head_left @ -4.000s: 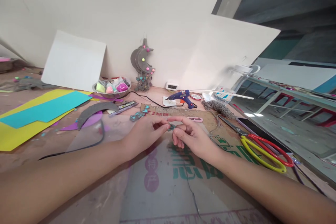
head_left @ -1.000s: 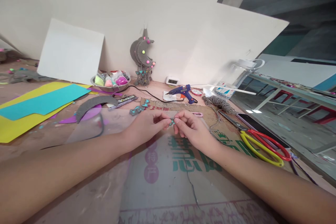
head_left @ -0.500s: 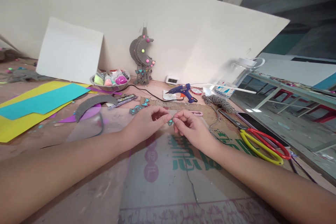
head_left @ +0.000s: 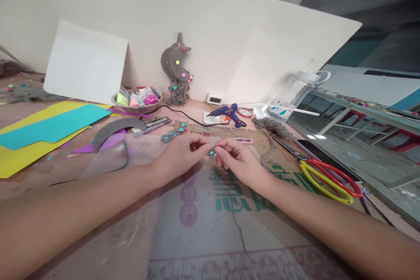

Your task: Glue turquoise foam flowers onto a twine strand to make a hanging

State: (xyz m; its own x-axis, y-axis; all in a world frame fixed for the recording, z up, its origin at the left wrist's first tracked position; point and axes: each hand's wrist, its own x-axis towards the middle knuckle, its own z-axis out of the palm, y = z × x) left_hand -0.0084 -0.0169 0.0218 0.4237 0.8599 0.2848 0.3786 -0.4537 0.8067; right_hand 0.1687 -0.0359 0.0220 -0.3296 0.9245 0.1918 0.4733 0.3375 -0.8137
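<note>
Between the fingertips of both hands is a small teal-and-grey piece (head_left: pixel 211 153), partly covered by the fingers. My left hand (head_left: pixel 183 155) pinches it from the left, thumb and index finger together. From the right, my right hand (head_left: pixel 238 159) pinches it the same way. A thin grey cord (head_left: pixel 240 232) lies below the hands on the printed cardboard (head_left: pixel 203 236). Just behind my left hand rests a grey strand with teal pieces (head_left: pixel 173 133). A pink clip-like tool (head_left: pixel 243 140) lies behind my right hand.
A blue glue gun (head_left: pixel 226 113), a grey yarn bundle (head_left: pixel 274 128), a bowl of coloured clay packets (head_left: pixel 138 107) and a small clock (head_left: pixel 215 98) stand behind. Scissors (head_left: pixel 328 175) and a phone (head_left: pixel 328 159) lie right; yellow and blue sheets (head_left: pixel 55 127) lie left.
The teal-and-grey piece has shifted slightly left and down between the fingertips, and its teal part shows a little differently. Both hands stay in nearly the same place.
</note>
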